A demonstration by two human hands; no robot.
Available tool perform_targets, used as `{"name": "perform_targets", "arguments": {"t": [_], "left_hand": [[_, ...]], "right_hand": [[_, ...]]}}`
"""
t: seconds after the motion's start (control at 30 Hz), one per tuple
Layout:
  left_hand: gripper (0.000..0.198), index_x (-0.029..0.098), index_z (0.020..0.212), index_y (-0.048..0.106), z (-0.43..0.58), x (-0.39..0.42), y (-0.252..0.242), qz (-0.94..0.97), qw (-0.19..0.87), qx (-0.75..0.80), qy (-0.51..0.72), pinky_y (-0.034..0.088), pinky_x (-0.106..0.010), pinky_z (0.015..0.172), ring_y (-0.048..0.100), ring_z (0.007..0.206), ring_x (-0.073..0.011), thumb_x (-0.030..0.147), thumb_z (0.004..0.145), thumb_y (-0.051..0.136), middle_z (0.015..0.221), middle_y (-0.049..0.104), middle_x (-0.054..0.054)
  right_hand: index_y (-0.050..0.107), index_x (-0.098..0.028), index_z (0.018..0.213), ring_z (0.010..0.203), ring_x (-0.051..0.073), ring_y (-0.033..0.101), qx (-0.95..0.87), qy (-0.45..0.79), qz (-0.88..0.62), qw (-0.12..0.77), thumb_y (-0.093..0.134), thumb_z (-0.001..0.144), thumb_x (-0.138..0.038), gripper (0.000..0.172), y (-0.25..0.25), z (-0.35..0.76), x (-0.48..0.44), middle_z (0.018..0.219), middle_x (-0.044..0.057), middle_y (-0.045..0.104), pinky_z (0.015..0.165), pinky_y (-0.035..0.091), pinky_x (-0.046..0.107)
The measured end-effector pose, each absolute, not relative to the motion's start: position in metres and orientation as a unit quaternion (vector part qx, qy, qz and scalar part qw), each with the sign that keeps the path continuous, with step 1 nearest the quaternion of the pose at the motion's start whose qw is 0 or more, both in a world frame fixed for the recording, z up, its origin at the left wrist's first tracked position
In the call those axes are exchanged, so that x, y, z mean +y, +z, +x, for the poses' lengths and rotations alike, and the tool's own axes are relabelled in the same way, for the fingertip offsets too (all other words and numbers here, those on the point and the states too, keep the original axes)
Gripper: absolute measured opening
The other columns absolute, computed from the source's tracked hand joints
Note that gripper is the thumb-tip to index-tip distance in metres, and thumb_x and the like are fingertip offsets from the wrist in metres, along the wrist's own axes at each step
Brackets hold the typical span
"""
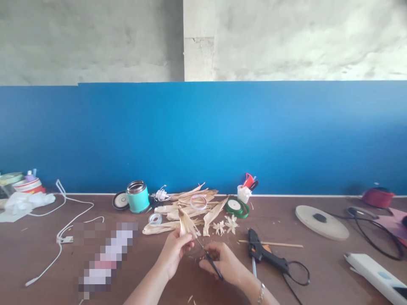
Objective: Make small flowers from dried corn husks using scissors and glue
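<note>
My left hand [173,252] is closed on a piece of dried corn husk [186,224], holding it upright over the brown table [318,262]. Close to its right, my right hand [222,262] is closed on a pair of small scissors [208,256] whose blades point up-left to the base of the husk. A pile of dried husks [187,205] lies just beyond the hands. Small husk flowers [226,225] lie right of the pile.
A black glue gun [265,253] with its cord and a thin wooden stick [273,244] lie right of my hands. Behind are a teal jar [137,197], tape rolls [198,202], green ribbon [237,207] and a white cup [244,192]. White cables [63,228] run at left; a round white disc [321,222] is at right.
</note>
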State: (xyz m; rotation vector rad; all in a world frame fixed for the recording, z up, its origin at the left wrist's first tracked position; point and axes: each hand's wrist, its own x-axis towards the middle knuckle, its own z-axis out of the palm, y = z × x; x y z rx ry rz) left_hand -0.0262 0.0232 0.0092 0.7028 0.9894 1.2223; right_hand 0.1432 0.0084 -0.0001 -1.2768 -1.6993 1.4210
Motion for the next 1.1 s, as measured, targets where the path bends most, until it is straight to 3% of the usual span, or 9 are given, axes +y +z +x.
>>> {"name": "perform_targets", "arguments": {"t": [1.1], "left_hand": [[0.023, 0.013, 0.072, 0.064, -0.0247, 0.0213, 0.0088, 0.309, 0.653, 0.434, 0.538, 0.047, -0.020, 0.056, 0.060, 0.057, -0.0102, 0.013, 0.054, 0.077, 0.065, 0.065, 0.001]], "right_hand": [[0.067, -0.012, 0.070, 0.048, 0.007, 0.034, -0.696, 0.422, -0.496, 0.303, 0.065, 0.066, -0.023, 0.012, -0.0008, 0.1456, 0.0101, 0.049, -0.006, 0.045, 0.044, 0.025, 0.018]]}}
